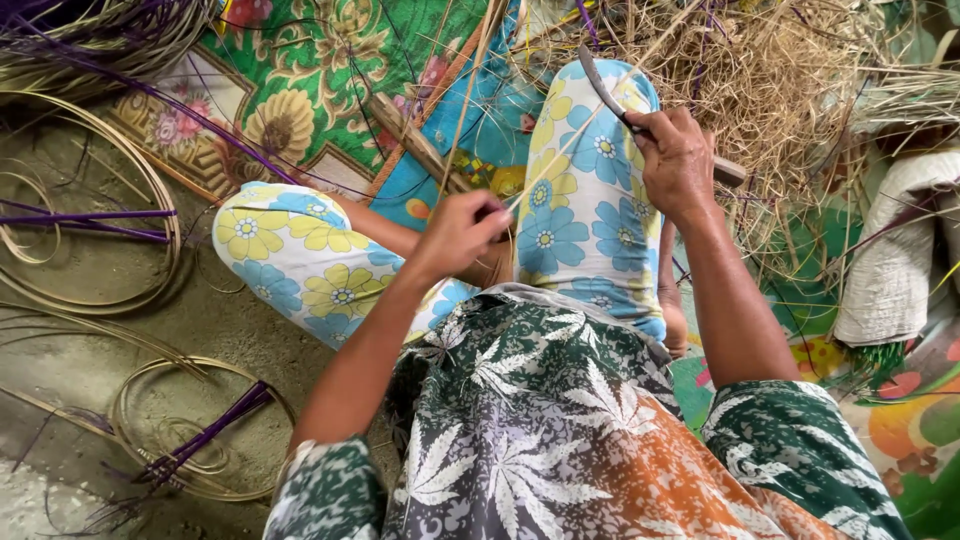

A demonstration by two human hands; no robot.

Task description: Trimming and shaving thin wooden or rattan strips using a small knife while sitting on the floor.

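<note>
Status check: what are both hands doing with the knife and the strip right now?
Right hand grips knife, blade up. Left hand pinches pale strip over the knee. Shavings pile just beyond; nothing blocking.

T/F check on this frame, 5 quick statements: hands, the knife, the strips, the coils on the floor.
1. The right hand grips a knife with a dark curved blade. True.
2. The left hand is empty. False: it pinches a thin pale strip that runs up and away from the person.
3. Coiled strips, pale with some purple ones, lie on the bare floor at the person's left. True.
4. The knife blade points down toward the floor. False: it points up and away from the person, above the knee.
5. A heap of dry shavings lies beyond the right hand. True.
</note>
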